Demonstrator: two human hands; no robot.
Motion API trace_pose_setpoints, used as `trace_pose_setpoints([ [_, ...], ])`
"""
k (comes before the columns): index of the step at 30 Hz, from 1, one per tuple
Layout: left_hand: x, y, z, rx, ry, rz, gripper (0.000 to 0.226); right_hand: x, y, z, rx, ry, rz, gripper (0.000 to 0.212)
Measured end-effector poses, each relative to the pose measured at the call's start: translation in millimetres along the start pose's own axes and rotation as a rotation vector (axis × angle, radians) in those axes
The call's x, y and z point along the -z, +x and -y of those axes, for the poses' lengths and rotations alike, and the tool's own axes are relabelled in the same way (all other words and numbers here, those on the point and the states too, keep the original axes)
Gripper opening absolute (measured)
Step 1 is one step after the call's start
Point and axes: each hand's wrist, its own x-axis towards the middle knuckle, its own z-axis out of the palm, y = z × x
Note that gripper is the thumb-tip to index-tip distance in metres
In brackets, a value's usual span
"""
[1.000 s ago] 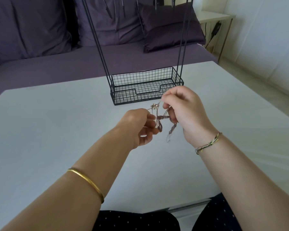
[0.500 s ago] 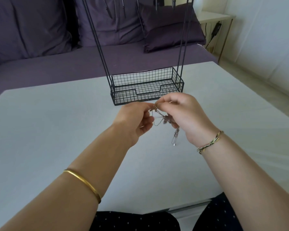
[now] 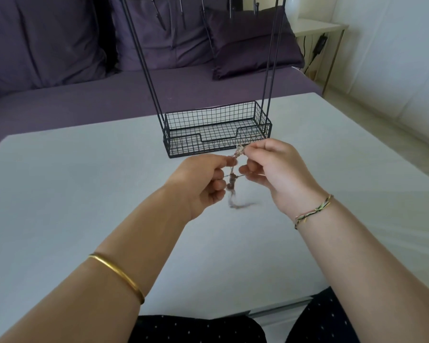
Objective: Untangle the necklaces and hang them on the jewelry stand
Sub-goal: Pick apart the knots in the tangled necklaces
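Note:
A small tangle of thin metal necklaces [image 3: 232, 180] hangs in the air between my two hands, above the white table [image 3: 84, 174]. My left hand [image 3: 200, 180] pinches the chains from the left. From the right, my right hand [image 3: 274, 168] pinches the upper end of the tangle with thumb and forefinger. The loose lower end is blurred. The black wire jewelry stand [image 3: 216, 131] has a mesh basket base just behind my hands and thin uprights rising out of view; its hooks show at the top edge.
A purple sofa [image 3: 84, 95] with cushions [image 3: 250, 43] runs behind the table. A small side table [image 3: 317, 28] with a cable stands at the back right. My dark dotted trousers [image 3: 198, 328] show at the table's near edge.
My hands have drawn slightly apart, stretching the tangle more upright between them. The loose lower end swings and blurs. The stand has not moved.

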Motion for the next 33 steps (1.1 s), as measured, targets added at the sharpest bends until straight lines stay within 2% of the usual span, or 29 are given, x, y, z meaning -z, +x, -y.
trace_pose_setpoints([
  [2, 2.8, -1.0, -2.1, -0.004, -0.02, -0.002, 0.018, -1.1, -0.4, 1.4, -0.025, 0.056, 0.033, 0.016],
  [7, 4.8, -2.7, -4.6, -0.057, 0.008, -0.044, 0.015, -2.6, -2.7, 4.6, 0.005, -0.047, 0.09, 0.017],
  [14, 4.1, -3.7, -5.5, -0.15, 0.077, -0.132, 0.009, -3.3, -1.2, 3.8, -0.007, -0.06, 0.146, 0.004],
  [19, 6.0, -3.9, -5.6, -0.165, 0.078, -0.133, 0.011, -1.3, -0.6, 0.9, 0.033, -0.068, 0.156, 0.006],
  [24, 8.7, -0.8, -3.2, -0.169, 0.09, -0.125, 0.017, 1.0, -1.3, 2.0, 0.082, -0.059, 0.13, 0.01],
  [30, 10.7, 2.5, -1.8, -0.231, 0.163, -0.202, 0.016, 1.2, -1.4, 4.1, 0.019, 0.001, 0.085, 0.009],
  [33, 11.2, 2.3, -4.0, -0.253, 0.071, -0.202, 0.013, 2.8, -2.7, 5.1, 0.063, -0.055, 0.063, 0.009],
])
